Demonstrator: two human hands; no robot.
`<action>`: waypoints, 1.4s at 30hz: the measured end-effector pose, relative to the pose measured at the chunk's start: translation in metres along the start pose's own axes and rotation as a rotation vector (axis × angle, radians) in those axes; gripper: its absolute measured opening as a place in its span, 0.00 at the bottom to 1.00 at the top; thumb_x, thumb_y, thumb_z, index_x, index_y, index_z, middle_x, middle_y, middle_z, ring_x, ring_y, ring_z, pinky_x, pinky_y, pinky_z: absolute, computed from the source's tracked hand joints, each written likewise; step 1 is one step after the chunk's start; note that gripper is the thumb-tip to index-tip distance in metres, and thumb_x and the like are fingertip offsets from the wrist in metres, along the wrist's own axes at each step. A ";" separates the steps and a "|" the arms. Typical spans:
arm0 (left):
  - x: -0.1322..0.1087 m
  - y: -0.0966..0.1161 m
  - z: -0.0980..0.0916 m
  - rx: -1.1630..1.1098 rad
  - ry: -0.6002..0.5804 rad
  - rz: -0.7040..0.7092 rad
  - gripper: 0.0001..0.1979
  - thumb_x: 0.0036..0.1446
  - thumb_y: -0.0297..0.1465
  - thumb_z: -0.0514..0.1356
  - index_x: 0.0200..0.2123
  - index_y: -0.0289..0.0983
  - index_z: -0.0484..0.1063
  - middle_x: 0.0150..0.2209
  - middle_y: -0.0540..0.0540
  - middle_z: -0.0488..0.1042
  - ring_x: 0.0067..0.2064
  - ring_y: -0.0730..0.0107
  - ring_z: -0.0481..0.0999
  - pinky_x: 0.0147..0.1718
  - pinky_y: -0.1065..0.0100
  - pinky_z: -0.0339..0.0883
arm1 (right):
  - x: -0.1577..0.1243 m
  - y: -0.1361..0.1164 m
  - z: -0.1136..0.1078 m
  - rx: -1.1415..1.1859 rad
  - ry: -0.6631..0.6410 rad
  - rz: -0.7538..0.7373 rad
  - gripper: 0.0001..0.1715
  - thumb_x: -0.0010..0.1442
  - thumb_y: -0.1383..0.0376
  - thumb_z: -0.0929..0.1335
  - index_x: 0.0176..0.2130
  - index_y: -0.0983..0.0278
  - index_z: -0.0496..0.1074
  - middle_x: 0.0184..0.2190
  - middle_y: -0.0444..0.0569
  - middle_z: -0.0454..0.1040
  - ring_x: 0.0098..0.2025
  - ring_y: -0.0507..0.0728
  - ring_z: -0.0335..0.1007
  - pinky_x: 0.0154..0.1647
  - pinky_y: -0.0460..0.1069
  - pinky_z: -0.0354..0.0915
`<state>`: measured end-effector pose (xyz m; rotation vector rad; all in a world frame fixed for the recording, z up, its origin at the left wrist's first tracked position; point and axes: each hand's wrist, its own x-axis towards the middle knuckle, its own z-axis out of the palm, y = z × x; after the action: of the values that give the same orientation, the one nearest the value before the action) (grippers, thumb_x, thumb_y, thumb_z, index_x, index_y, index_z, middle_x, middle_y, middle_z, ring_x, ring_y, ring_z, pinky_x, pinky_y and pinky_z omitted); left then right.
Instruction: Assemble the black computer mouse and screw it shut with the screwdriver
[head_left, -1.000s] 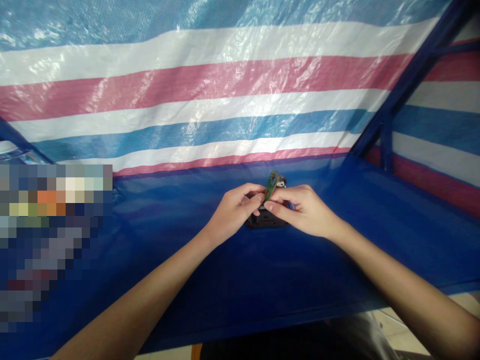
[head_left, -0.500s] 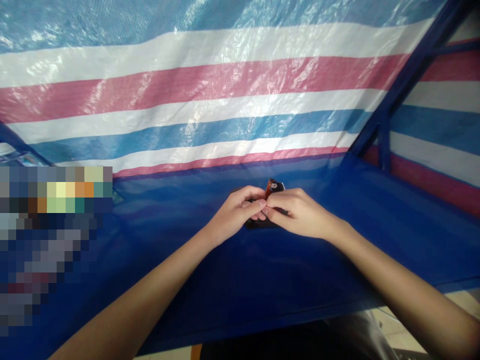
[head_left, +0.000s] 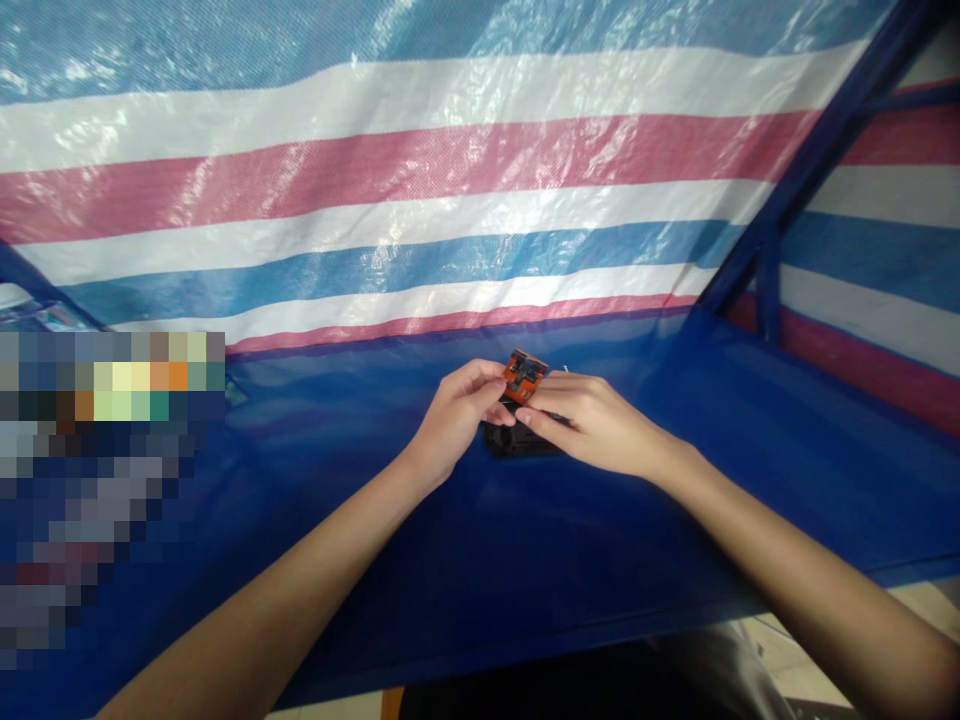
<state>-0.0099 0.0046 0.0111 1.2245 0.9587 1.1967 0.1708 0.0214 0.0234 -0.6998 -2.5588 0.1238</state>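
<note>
As left fingers (head_left: 491,394) pinch a board (head_left: 528,374), right fingers (head_left: 550,428) curl alongside.

It looks like a makeshift workshop booth; striped plastic sheeting (head_left: 450,145) hangs behind a blue-covered counter (head_left: 450,570); a dark blue bar (head_left: 810,155) slants up at the right; pale flooring (head_left: 806,672) shows below; a small orange circuit board (head_left: 523,377) is held above the counter.

Small orange rectangular circuit board (head_left: 524,376), dark components on visible face; tilted, held up, left edge pinched in left grip (head_left: 463,412). Black plastic-looking casing (head_left: 504,440) on blue tabletop (head_left: 420,570), just nearer than board, right part hidden behind right grip (head_left: 602,418).
</note>
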 end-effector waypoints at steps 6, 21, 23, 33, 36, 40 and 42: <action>0.000 0.000 0.000 -0.005 -0.023 0.008 0.07 0.53 0.31 0.58 0.36 0.36 0.69 0.28 0.52 0.73 0.24 0.77 0.73 0.28 0.73 0.66 | 0.001 -0.001 -0.002 0.021 0.009 0.058 0.18 0.66 0.64 0.59 0.31 0.64 0.73 0.30 0.49 0.75 0.34 0.54 0.70 0.39 0.48 0.60; -0.001 -0.003 0.004 0.194 -0.127 0.058 0.04 0.56 0.30 0.55 0.34 0.36 0.66 0.27 0.52 0.72 0.25 0.76 0.73 0.29 0.72 0.65 | 0.002 -0.002 -0.006 0.258 0.116 0.288 0.19 0.63 0.58 0.61 0.27 0.66 0.70 0.20 0.42 0.66 0.22 0.49 0.58 0.23 0.44 0.52; -0.001 -0.004 0.004 0.227 -0.136 0.074 0.05 0.56 0.31 0.54 0.35 0.37 0.66 0.27 0.52 0.72 0.27 0.76 0.73 0.29 0.72 0.65 | 0.002 -0.002 -0.008 0.313 0.111 0.305 0.19 0.63 0.58 0.61 0.27 0.66 0.70 0.20 0.42 0.65 0.22 0.49 0.57 0.23 0.44 0.52; 0.000 -0.008 0.001 0.358 -0.154 0.155 0.10 0.58 0.38 0.55 0.33 0.36 0.66 0.29 0.51 0.70 0.30 0.76 0.72 0.30 0.73 0.63 | 0.002 -0.001 -0.010 0.381 0.056 0.281 0.18 0.62 0.60 0.62 0.26 0.67 0.70 0.20 0.41 0.63 0.22 0.48 0.56 0.23 0.44 0.52; 0.000 -0.010 0.000 0.347 -0.168 0.159 0.10 0.59 0.37 0.54 0.33 0.36 0.65 0.28 0.52 0.68 0.30 0.76 0.72 0.29 0.73 0.63 | 0.003 -0.001 -0.009 0.401 0.034 0.279 0.16 0.61 0.61 0.62 0.29 0.67 0.72 0.21 0.41 0.63 0.22 0.47 0.55 0.23 0.43 0.52; 0.001 -0.011 -0.001 0.346 -0.163 0.157 0.10 0.59 0.37 0.54 0.32 0.35 0.65 0.28 0.52 0.68 0.30 0.75 0.73 0.29 0.73 0.63 | 0.002 0.000 -0.009 0.429 0.010 0.290 0.15 0.61 0.61 0.62 0.31 0.67 0.73 0.20 0.40 0.63 0.21 0.47 0.55 0.23 0.43 0.52; 0.000 -0.010 -0.001 0.343 -0.157 0.162 0.10 0.59 0.37 0.54 0.32 0.35 0.65 0.29 0.51 0.69 0.30 0.75 0.73 0.30 0.73 0.63 | 0.001 0.000 -0.009 0.455 -0.003 0.294 0.15 0.61 0.60 0.63 0.31 0.67 0.73 0.20 0.40 0.64 0.21 0.47 0.56 0.23 0.43 0.53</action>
<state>-0.0091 0.0055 0.0010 1.6704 0.9871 1.0685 0.1741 0.0218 0.0321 -0.8795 -2.2886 0.7748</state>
